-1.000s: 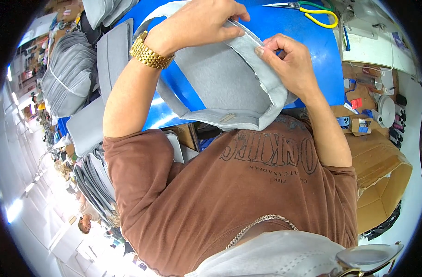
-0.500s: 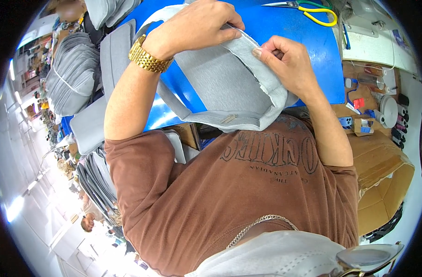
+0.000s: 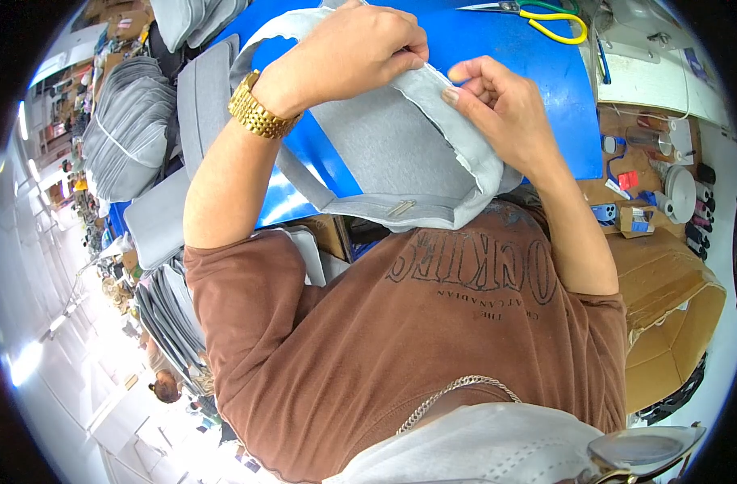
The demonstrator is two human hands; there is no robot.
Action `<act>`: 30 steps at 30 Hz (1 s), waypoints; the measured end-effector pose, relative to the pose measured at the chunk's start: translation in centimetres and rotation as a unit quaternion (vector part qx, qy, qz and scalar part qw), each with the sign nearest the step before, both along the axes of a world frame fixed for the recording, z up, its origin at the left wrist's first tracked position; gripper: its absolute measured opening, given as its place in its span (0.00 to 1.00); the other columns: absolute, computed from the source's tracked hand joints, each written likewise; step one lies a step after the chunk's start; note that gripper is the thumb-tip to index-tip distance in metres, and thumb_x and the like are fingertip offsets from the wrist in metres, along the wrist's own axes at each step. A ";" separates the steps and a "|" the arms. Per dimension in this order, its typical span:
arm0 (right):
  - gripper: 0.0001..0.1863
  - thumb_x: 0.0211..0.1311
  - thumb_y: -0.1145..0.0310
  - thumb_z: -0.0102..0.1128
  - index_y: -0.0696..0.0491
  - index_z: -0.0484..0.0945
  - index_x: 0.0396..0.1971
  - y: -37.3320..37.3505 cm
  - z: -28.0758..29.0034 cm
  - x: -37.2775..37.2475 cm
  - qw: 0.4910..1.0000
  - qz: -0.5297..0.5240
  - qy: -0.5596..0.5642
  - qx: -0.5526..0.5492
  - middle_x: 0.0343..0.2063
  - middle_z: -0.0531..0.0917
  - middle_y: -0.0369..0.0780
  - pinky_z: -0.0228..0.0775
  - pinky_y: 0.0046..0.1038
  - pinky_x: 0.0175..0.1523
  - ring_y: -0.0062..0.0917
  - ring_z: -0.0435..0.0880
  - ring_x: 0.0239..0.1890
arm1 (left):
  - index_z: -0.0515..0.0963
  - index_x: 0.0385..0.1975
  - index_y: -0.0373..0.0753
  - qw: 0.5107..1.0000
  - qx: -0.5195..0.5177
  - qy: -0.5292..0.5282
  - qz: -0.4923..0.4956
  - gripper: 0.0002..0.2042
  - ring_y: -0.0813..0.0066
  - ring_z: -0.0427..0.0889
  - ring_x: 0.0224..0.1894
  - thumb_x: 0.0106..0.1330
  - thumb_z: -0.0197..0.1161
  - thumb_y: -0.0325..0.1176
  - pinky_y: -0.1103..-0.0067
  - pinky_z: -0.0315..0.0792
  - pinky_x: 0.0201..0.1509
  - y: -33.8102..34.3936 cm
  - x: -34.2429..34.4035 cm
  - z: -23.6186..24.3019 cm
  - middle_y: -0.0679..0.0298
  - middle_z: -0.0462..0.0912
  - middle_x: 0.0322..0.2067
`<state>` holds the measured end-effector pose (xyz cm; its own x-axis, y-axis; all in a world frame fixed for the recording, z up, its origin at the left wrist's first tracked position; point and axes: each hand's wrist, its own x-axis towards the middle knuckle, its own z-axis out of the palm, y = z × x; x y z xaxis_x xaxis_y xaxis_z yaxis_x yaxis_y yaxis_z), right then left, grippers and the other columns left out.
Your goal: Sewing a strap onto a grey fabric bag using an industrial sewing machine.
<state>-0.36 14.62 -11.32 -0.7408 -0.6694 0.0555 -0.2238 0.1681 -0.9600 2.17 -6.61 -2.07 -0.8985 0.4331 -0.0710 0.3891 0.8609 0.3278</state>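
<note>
A half-made grey fabric bag piece (image 3: pixel 380 133), a flat panel with a raised strip along its edges, lies over the blue tabletop (image 3: pixel 538 121) and reaches my body. My left hand (image 3: pixel 364 48), below a gold watch, pinches the strip's far edge between thumb and fingers. Beside it, to the right, my right hand (image 3: pixel 497 109) is curled at the same edge, its thumb against the cloth and its forefinger lifted a little. Part of the far strip is hidden behind my left hand and forearm. A small tab-like detail shows on the near strip.
Scissors with yellow and green handles (image 3: pixel 558 28) lie at the far right of the tabletop. Stacked grey pieces (image 3: pixel 130 133) are at the left, one bundle tied. A sewing machine bed (image 3: pixel 643 81) and an open cardboard box (image 3: pixel 667 323) stand at the right. Another person is far off at lower left.
My right forefinger has lifted away from the thumb at the cloth edge. My left hand has shifted very slightly, still pinching the strip. The bag piece stays almost in place.
</note>
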 end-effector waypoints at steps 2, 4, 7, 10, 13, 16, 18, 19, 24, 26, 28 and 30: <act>0.11 0.62 0.65 0.66 0.58 0.82 0.30 0.1 0.5 0.0 1.000 0.022 0.007 0.013 0.21 0.81 0.37 0.70 0.22 0.29 0.18 0.78 0.25 | 0.80 0.26 0.33 1.000 0.000 0.008 0.000 0.08 0.54 0.81 0.31 0.59 0.62 0.32 0.66 0.73 0.36 0.2 0.1 0.2 0.53 0.80 0.26; 0.09 0.63 0.66 0.65 0.58 0.82 0.31 0.1 0.9 -0.2 0.999 0.043 0.015 0.027 0.21 0.79 0.33 0.66 0.19 0.29 0.12 0.73 0.24 | 0.80 0.25 0.34 1.000 0.000 0.017 0.000 0.08 0.54 0.81 0.31 0.59 0.62 0.32 0.66 0.73 0.36 0.2 0.0 0.3 0.53 0.80 0.26; 0.09 0.64 0.66 0.63 0.58 0.82 0.33 -0.1 1.2 -0.8 0.997 0.052 0.031 0.039 0.20 0.78 0.32 0.63 0.20 0.28 0.13 0.70 0.23 | 0.80 0.26 0.34 0.999 0.002 0.033 -0.003 0.08 0.55 0.81 0.31 0.59 0.62 0.34 0.66 0.73 0.36 -0.2 -0.3 0.6 0.54 0.80 0.25; 0.10 0.63 0.66 0.63 0.58 0.82 0.31 -0.4 1.3 -1.7 0.996 0.058 0.067 0.016 0.20 0.82 0.40 0.64 0.24 0.25 0.20 0.74 0.19 | 0.80 0.27 0.34 0.998 -0.060 0.027 0.021 0.09 0.54 0.81 0.32 0.60 0.61 0.35 0.66 0.73 0.36 -0.9 -1.0 2.3 0.54 0.81 0.28; 0.09 0.63 0.67 0.63 0.59 0.82 0.30 -0.8 1.8 -2.7 0.997 0.057 0.044 -0.034 0.19 0.80 0.38 0.63 0.23 0.26 0.16 0.71 0.20 | 0.80 0.29 0.34 0.997 -0.001 -0.062 0.052 0.09 0.53 0.81 0.33 0.61 0.62 0.35 0.67 0.74 0.36 -1.9 -2.2 3.7 0.54 0.82 0.29; 0.10 0.64 0.67 0.62 0.59 0.81 0.31 -1.0 2.3 -4.5 0.997 0.075 -0.012 -0.005 0.20 0.80 0.35 0.63 0.21 0.27 0.13 0.70 0.22 | 0.81 0.32 0.33 0.992 0.097 -0.064 0.042 0.09 0.56 0.82 0.32 0.63 0.62 0.34 0.69 0.74 0.36 -3.9 -3.5 2.8 0.55 0.83 0.29; 0.10 0.65 0.66 0.62 0.59 0.81 0.31 -1.3 2.2 -5.7 0.992 0.099 -0.056 -0.054 0.22 0.80 0.31 0.64 0.19 0.29 0.11 0.70 0.25 | 0.81 0.35 0.33 0.965 0.184 0.117 -0.147 0.09 0.70 0.80 0.28 0.64 0.62 0.33 0.76 0.73 0.34 -5.1 -4.8 1.9 0.61 0.82 0.25; 0.10 0.65 0.66 0.62 0.59 0.81 0.31 -1.3 2.3 -6.5 0.992 0.097 -0.053 -0.055 0.22 0.80 0.31 0.64 0.19 0.29 0.11 0.70 0.25 | 0.81 0.35 0.33 0.965 0.182 0.120 -0.149 0.09 0.70 0.80 0.28 0.64 0.62 0.33 0.76 0.73 0.34 -5.1 -5.2 2.3 0.61 0.82 0.25; 0.11 0.66 0.65 0.61 0.59 0.81 0.31 -1.9 3.3 -9.5 0.986 0.133 -0.069 -0.069 0.23 0.79 0.30 0.65 0.16 0.32 0.09 0.72 0.27 | 0.79 0.38 0.34 0.936 0.338 -0.061 0.073 0.07 0.86 0.71 0.29 0.61 0.63 0.26 0.84 0.67 0.32 -5.6 -6.3 1.2 0.72 0.77 0.25; 0.12 0.66 0.64 0.61 0.58 0.81 0.30 -2.3 3.0 -10.1 0.986 0.135 -0.079 -0.064 0.23 0.79 0.29 0.65 0.16 0.31 0.09 0.71 0.26 | 0.79 0.38 0.34 0.918 0.394 0.030 -0.037 0.08 0.85 0.71 0.29 0.60 0.63 0.25 0.83 0.67 0.32 -6.1 -6.6 0.2 0.72 0.77 0.26; 0.12 0.66 0.64 0.61 0.58 0.81 0.30 -2.3 2.8 -10.5 0.986 0.131 -0.075 -0.065 0.22 0.79 0.29 0.65 0.16 0.31 0.09 0.71 0.26 | 0.79 0.40 0.35 0.908 0.361 -0.031 0.213 0.10 0.84 0.72 0.31 0.58 0.63 0.25 0.83 0.68 0.33 -4.6 -6.4 1.2 0.71 0.78 0.28; 0.13 0.66 0.63 0.61 0.58 0.81 0.30 -2.4 2.7 -10.7 0.987 0.126 -0.073 -0.070 0.22 0.79 0.29 0.65 0.16 0.31 0.09 0.71 0.26 | 0.79 0.40 0.35 0.911 0.332 -0.054 0.237 0.10 0.84 0.73 0.32 0.58 0.64 0.25 0.83 0.69 0.35 -5.2 -6.9 1.0 0.71 0.78 0.29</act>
<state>-11.08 12.25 -8.66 -0.5581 -0.8272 0.0654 -0.0989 -0.0119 -0.9950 -4.70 -11.86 -1.12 -0.9992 -0.0222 -0.0337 -0.0403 0.5209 0.8526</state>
